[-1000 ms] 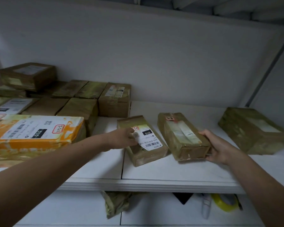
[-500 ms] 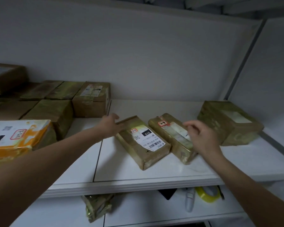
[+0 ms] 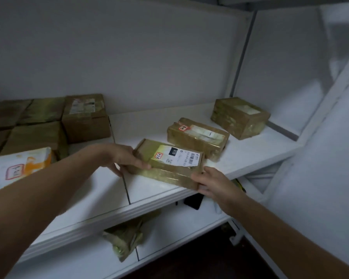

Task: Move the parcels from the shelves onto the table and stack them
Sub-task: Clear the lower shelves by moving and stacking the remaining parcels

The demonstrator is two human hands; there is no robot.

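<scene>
A brown taped parcel [image 3: 165, 170] with a white barcode label lies near the front edge of the white shelf [image 3: 101, 200]. My left hand [image 3: 125, 158] grips its left end, thumb on top and fingers underneath. My right hand [image 3: 212, 182] grips its right front corner. Behind it lies a second long parcel [image 3: 197, 137] with a small red-edged sticker. A squarer parcel [image 3: 240, 117] stands at the shelf's back right.
Several brown boxes [image 3: 85, 117] are packed together at the back left. An orange-and-white parcel [image 3: 18, 168] lies at the left edge. On the lower shelf lies a crumpled olive bag [image 3: 125, 236] and a dark object [image 3: 192, 200]. The shelf's side panel [image 3: 290, 77] closes the right.
My right hand left the second parcel and moved to the labelled parcel's right corner. My left hand closed on its left end. The parcel has turned and come closer to the shelf's front edge.
</scene>
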